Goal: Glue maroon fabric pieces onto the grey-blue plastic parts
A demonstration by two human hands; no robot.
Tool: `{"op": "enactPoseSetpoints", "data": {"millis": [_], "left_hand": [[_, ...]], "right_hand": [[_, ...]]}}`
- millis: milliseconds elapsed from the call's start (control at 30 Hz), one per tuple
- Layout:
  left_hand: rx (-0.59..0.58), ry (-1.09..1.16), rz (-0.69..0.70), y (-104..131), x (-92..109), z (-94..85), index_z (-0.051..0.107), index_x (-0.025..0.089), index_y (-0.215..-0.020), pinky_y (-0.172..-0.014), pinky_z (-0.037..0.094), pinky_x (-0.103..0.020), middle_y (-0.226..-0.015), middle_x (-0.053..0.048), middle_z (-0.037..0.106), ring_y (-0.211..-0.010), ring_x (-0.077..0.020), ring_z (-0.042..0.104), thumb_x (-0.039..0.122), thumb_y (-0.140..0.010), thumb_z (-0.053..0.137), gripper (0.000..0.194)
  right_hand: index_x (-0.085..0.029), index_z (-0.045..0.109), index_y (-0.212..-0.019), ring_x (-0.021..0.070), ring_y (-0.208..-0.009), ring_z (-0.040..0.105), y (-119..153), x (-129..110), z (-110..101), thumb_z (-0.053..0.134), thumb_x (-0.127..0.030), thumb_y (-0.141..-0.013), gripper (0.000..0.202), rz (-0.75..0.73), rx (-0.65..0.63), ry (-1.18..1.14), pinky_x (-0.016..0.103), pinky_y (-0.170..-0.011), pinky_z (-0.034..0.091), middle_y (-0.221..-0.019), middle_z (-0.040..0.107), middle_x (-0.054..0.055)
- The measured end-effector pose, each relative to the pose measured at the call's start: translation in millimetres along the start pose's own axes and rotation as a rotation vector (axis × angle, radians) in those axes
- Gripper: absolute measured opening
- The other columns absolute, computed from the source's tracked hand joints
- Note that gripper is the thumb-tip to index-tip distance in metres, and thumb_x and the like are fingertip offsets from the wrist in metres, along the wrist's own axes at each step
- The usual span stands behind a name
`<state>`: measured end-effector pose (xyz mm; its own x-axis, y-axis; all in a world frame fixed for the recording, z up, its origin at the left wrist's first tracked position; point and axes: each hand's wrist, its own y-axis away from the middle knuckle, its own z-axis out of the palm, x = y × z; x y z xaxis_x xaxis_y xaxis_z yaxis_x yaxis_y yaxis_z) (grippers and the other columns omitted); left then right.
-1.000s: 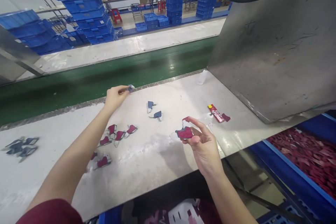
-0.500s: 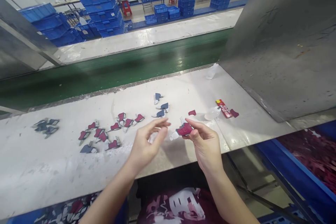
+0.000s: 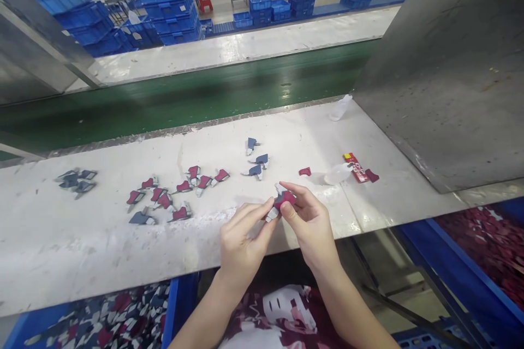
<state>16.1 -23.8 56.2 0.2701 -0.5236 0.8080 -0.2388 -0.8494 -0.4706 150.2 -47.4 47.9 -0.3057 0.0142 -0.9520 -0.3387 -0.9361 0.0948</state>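
Note:
Both my hands meet over the near edge of the white bench on a small maroon, dark grey and white plastic part (image 3: 285,199). My right hand (image 3: 309,223) pinches its maroon side between thumb and fingers. Fingers of my left hand (image 3: 245,234) close on its white, left end. Left of my hands lies a loose group of similar maroon parts (image 3: 164,200), with one dark blue-grey part (image 3: 141,218) at its near side. Several blue-grey parts (image 3: 257,161) sit beyond my hands. A single maroon piece (image 3: 304,172) lies just past my right hand.
To the right are a translucent bottle (image 3: 339,174), a red packet (image 3: 356,167) and another maroon piece (image 3: 371,175). A dark cluster (image 3: 76,181) lies far left. Below the bench stand blue bins (image 3: 174,305) of parts. A green belt (image 3: 204,102) runs behind; a metal panel (image 3: 446,82) rises right.
My left hand has moved right and closed on the white end of the part. My right hand still holds it, slightly nearer my body. The camera view has tilted downward.

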Motion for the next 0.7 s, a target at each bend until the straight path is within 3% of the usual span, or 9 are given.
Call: {"op": "enactPoseSetpoints", "data": {"millis": [333, 533, 600, 700], "left_hand": [[0.026, 0.016, -0.016, 6.4, -4.9, -0.4, 0.078, 0.025, -0.112, -0.073, 0.059, -0.029, -0.092, -0.005, 0.077, -0.081, -0.0185, 0.072, 0.009, -0.086, 0.07, 0.031], [0.018, -0.001, -0.079, 6.2, -2.8, -3.0, 0.078, 0.024, -0.111, -0.07, 0.058, -0.03, -0.09, -0.005, 0.076, -0.077, -0.0187, 0.07, 0.018, -0.088, 0.072, 0.025], [0.02, -0.004, -0.124, 5.0, 0.2, -4.8, 0.078, 0.023, -0.106, -0.072, 0.058, -0.031, -0.089, -0.005, 0.077, -0.077, -0.0193, 0.07, 0.022, -0.089, 0.071, 0.019], [0.007, 0.023, -0.185, 3.0, 5.0, -7.8, 0.078, 0.022, -0.099, -0.074, 0.057, -0.03, -0.087, -0.005, 0.076, -0.079, -0.0196, 0.07, 0.024, -0.091, 0.068, 0.013]], "right_hand": [[-0.026, 0.065, -0.101, 0.0132, -0.086, 0.061, 5.3, 9.0, 10.8, 0.079, -0.04, -0.08, 0.028, -0.087, 0.059, -0.029, 0.025, -0.077, 0.055, -0.099, 0.064, 0.002], [-0.025, 0.067, -0.107, 0.0144, -0.075, 0.061, -0.6, 5.0, 2.9, 0.074, -0.057, -0.08, 0.042, -0.039, -0.052, 0.073, 0.027, -0.066, 0.055, -0.087, 0.064, 0.002], [-0.026, 0.066, -0.117, 0.0183, -0.086, 0.064, -1.9, 5.5, -4.8, 0.075, -0.06, -0.078, 0.052, -0.108, -0.117, 0.162, 0.031, -0.075, 0.057, -0.096, 0.066, 0.004], [-0.031, 0.063, -0.126, 0.0247, -0.111, 0.062, -3.0, 4.0, -16.4, 0.084, -0.048, -0.073, 0.059, -0.355, -0.133, 0.391, 0.039, -0.091, 0.056, -0.117, 0.063, 0.007]]}}
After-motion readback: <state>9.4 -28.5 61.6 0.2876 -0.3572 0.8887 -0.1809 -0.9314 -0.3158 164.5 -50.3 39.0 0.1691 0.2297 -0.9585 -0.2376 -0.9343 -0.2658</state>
